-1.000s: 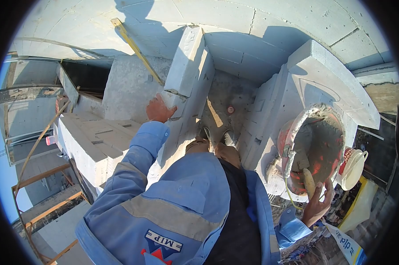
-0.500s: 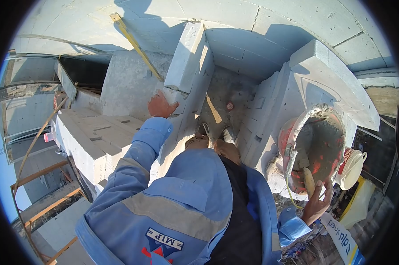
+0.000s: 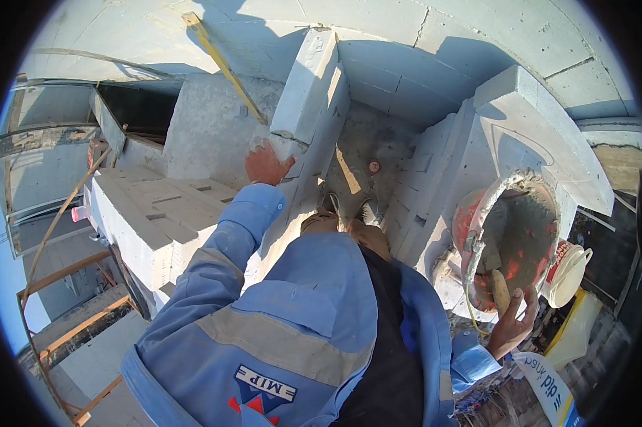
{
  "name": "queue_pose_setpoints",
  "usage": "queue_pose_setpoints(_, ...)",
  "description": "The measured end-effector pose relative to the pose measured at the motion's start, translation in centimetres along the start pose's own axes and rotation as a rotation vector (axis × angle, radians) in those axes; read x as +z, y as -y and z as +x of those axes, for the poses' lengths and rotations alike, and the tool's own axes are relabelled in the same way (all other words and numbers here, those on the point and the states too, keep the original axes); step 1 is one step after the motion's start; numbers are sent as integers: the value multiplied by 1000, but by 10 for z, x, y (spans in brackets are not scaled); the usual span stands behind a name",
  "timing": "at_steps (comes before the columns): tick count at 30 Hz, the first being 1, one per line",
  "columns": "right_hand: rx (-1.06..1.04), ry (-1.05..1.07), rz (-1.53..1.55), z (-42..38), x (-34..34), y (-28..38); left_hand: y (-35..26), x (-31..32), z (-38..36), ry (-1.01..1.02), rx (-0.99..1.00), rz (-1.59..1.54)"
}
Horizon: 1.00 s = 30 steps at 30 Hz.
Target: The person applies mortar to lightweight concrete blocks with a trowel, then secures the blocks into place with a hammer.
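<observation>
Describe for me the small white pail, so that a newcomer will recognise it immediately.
Start from the pale blocks at the picture's right, then find the red bucket with a mortar-crusted rim. The white pail is just right of it. Unlike that bucket, it is smaller and white, with red at its side.

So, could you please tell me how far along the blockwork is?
Already set, it seems: an upper block on the low wall. In hand: the right hand holds a tool by its handle, reaching into the mortar in the bucket. Probably left: the wall top beside the left hand, which has no upper block on it.
</observation>
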State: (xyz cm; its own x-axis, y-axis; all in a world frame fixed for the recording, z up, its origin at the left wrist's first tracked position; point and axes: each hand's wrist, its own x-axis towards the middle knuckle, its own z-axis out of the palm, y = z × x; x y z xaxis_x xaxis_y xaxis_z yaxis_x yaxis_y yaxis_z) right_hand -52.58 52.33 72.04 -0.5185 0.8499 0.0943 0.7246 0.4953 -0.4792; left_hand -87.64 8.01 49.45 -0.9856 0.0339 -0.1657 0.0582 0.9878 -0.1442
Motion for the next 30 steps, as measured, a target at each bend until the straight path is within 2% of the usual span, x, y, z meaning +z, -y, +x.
queue_pose_setpoints(10,-62,-14,-62,-2,-3,13,19,3,7,15,73,-10)
queue_pose_setpoints(12,-84,-187,-77,-9,-11,28,40,8,18,159,29,-373)
queue_pose_setpoints(13,-156,-246,16,-17,-15,41,47,2,16,159,21,-372)
queue_pose_setpoints(15,-182,-51,620,-41,-29,38,64,-10,11,370,-144,-971)
queue_pose_setpoints(17,-363,441,831,-65,-27,74,94,39,17,392,-160,-1047)
queue_pose_setpoints(18,-354,662,733,-66,-19,79,104,58,21,413,-171,-1126)
queue_pose_setpoints(19,-345,880,624,-67,-9,81,104,50,19,411,-174,-1133)
queue_pose_setpoints(20,-353,885,615,-71,3,77,105,43,16,455,-150,-1137)
queue_pose_setpoints(22,-127,927,286,-81,37,61,103,33,8,494,-144,-1159)
queue_pose_setpoints(23,-142,936,274,-84,53,38,102,32,5,474,-109,-1174)
queue_pose_setpoints(25,-522,494,-188,-84,76,-20,104,36,4,440,-90,-1196)
queue_pose_setpoints(26,-384,474,-256,-86,84,-48,104,39,5,442,-93,-1219)
queue_pose_setpoints(27,-404,417,-347,-85,89,-57,105,43,3,448,-95,-1241)
queue_pose_setpoints(29,-231,444,-456,-82,94,-53,106,42,0,456,-112,-1286)
queue_pose_setpoints(30,-237,445,-465,-80,98,-65,105,41,-3,469,-121,-1325)
